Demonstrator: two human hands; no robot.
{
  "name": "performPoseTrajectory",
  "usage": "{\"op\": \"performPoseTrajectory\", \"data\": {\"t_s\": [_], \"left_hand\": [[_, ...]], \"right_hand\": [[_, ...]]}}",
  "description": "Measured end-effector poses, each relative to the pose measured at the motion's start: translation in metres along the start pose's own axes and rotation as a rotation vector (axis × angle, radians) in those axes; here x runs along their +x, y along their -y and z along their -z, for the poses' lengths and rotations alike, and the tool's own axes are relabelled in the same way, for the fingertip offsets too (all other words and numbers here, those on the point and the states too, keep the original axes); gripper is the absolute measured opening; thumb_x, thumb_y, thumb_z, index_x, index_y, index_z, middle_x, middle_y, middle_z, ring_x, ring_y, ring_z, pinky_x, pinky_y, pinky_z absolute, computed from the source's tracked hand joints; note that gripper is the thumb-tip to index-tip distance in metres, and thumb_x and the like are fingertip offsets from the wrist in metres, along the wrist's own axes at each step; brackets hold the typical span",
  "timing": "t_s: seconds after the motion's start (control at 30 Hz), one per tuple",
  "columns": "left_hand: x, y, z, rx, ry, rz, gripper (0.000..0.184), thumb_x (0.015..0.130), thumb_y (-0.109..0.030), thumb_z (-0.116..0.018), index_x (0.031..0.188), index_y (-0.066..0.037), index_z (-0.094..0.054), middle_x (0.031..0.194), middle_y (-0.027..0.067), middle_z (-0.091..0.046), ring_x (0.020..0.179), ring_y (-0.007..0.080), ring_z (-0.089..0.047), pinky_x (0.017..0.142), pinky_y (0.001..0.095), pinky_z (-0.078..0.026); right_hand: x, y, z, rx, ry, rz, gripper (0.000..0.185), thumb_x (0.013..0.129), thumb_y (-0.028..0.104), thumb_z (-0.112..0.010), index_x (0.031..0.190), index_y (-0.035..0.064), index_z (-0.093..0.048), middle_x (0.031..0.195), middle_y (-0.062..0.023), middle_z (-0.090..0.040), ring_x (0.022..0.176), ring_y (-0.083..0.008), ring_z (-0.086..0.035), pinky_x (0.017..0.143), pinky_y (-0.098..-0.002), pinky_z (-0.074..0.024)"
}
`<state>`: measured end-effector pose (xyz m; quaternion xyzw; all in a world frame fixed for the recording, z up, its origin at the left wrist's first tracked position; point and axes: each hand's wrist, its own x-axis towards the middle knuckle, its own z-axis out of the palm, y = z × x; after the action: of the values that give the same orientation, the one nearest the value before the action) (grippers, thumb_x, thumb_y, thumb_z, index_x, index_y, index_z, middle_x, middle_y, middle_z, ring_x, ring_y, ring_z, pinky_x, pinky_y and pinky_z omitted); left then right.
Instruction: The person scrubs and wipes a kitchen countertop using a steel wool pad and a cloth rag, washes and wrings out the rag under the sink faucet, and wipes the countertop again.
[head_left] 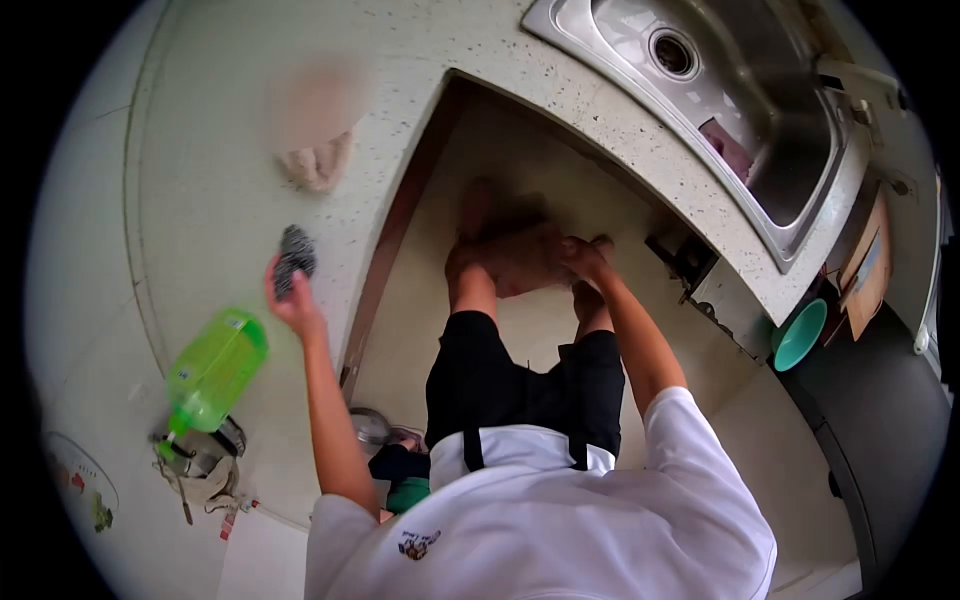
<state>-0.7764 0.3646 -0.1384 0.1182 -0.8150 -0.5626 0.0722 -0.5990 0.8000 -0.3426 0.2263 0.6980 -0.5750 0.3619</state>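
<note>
My left hand (297, 303) is at the left counter, its fingers closed around a dark grey wire scourer (294, 258). Out over the floor gap, above my lower legs, my right hand (588, 260) grips one edge of a brownish-pink cloth (525, 260). The cloth hangs spread out and looks slightly blurred. A green pump bottle (218, 365) with clear green sides stands on the counter just beside my left hand. Farther up the same counter lies a crumpled beige cloth (318, 165), its upper part hidden by a blurred patch.
A steel sink (640, 90) is set into the speckled counter at upper right, with a dark reddish cloth (728, 150) inside. A turquoise bowl (798, 335) and wooden boards (868, 265) stand at right. A metal pot (200, 455) sits behind the bottle.
</note>
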Motion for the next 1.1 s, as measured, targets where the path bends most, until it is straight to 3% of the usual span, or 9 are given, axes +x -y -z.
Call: {"op": "performPoseTrajectory", "data": {"t_s": [0.2,0.4,0.5,0.57,0.7,0.8,0.9,1.0,1.1], "left_hand": [[-0.016,0.006,0.060,0.050,-0.232,0.011,0.061,0.082,-0.025,-0.062,0.129,0.005,-0.037,0.123,0.0161,-0.049,0.111,0.0275,-0.050,0.096,0.0398,-0.041],[-0.030,-0.002,0.043,0.012,-0.282,-0.167,0.074,0.079,-0.039,-0.064,0.132,0.003,-0.034,0.132,0.0168,-0.041,0.122,0.0290,-0.041,0.104,0.0430,-0.031],[-0.027,-0.007,0.042,0.119,-0.267,-0.141,0.084,0.074,-0.047,-0.067,0.134,0.002,-0.033,0.132,0.0169,-0.041,0.122,0.0291,-0.041,0.104,0.0436,-0.030],[-0.026,-0.006,0.046,0.144,-0.211,-0.176,0.087,0.073,-0.046,-0.068,0.136,0.000,-0.032,0.133,0.0164,-0.041,0.122,0.0290,-0.041,0.106,0.0440,-0.029],[-0.026,0.001,0.061,0.074,-0.285,-0.191,0.086,0.072,-0.043,-0.069,0.136,0.000,-0.031,0.134,0.0168,-0.039,0.125,0.0305,-0.038,0.107,0.0448,-0.027],[-0.031,0.012,0.101,-0.151,-0.357,-0.138,0.072,0.081,-0.027,-0.062,0.138,0.000,-0.028,0.138,0.0151,-0.037,0.126,0.0274,-0.037,0.109,0.0419,-0.025],[-0.021,0.008,0.113,-0.139,-0.228,-0.180,0.041,0.089,-0.022,-0.055,0.122,-0.001,-0.044,0.120,0.0104,-0.054,0.110,0.0212,-0.051,0.101,0.0382,-0.037],[-0.012,-0.003,0.083,-0.072,-0.081,-0.211,0.043,0.088,-0.024,-0.055,0.124,-0.004,-0.044,0.120,0.0084,-0.054,0.110,0.0189,-0.052,0.100,0.0366,-0.037],[0.008,0.016,0.094,-0.026,-0.045,-0.219,0.045,0.085,-0.026,-0.059,0.120,-0.001,-0.046,0.118,0.0085,-0.055,0.109,0.0173,-0.052,0.098,0.0348,-0.038]], "right_hand": [[0.163,-0.120,-0.048,-1.044,0.053,-0.051,0.085,0.068,0.044,-0.071,0.136,0.0102,-0.032,0.128,-0.0158,-0.045,0.120,-0.0387,-0.040,0.093,-0.0531,-0.0402],[0.172,-0.112,-0.079,-1.319,0.177,0.082,0.093,0.067,0.030,-0.077,0.141,0.0133,-0.023,0.143,-0.0203,-0.024,0.131,-0.0333,-0.029,0.101,-0.0413,-0.0354],[0.196,-0.253,-0.102,-0.380,-0.091,0.167,0.074,0.072,0.039,-0.069,0.129,0.0023,-0.041,0.128,-0.0237,-0.044,0.119,-0.0409,-0.040,0.101,-0.0417,-0.0339],[0.157,-0.223,-0.108,-0.351,0.008,-0.306,0.070,0.075,0.032,-0.067,0.128,-0.0029,-0.037,0.125,-0.0277,-0.043,0.117,-0.0422,-0.041,0.099,-0.0442,-0.0351],[0.150,-0.330,-0.146,0.033,0.131,-0.398,0.061,0.077,0.021,-0.065,0.124,-0.0020,-0.035,0.096,-0.0201,-0.055,0.092,-0.0303,-0.057,0.073,-0.0399,-0.0477],[0.161,-0.367,-0.133,-0.737,0.566,0.658,0.046,0.083,0.019,-0.057,0.122,0.0029,-0.038,0.088,-0.0186,-0.059,0.082,-0.0304,-0.062,0.060,-0.0416,-0.0506],[0.176,-0.337,-0.150,-0.099,0.218,-0.605,0.039,0.081,0.021,-0.058,0.118,0.0093,-0.053,0.105,-0.0146,-0.062,0.090,-0.0314,-0.061,0.076,-0.0422,-0.0486],[0.200,-0.377,-0.151,-1.136,0.775,0.600,0.036,0.089,0.026,-0.043,0.121,0.0099,-0.050,0.100,-0.0201,-0.062,0.089,-0.0341,-0.061,0.075,-0.0470,-0.0481],[0.189,-0.263,-0.135,-1.145,0.966,0.395,0.038,0.078,0.027,-0.059,0.111,0.0077,-0.060,0.103,-0.0183,-0.063,0.095,-0.0329,-0.060,0.079,-0.0448,-0.0477]]}}
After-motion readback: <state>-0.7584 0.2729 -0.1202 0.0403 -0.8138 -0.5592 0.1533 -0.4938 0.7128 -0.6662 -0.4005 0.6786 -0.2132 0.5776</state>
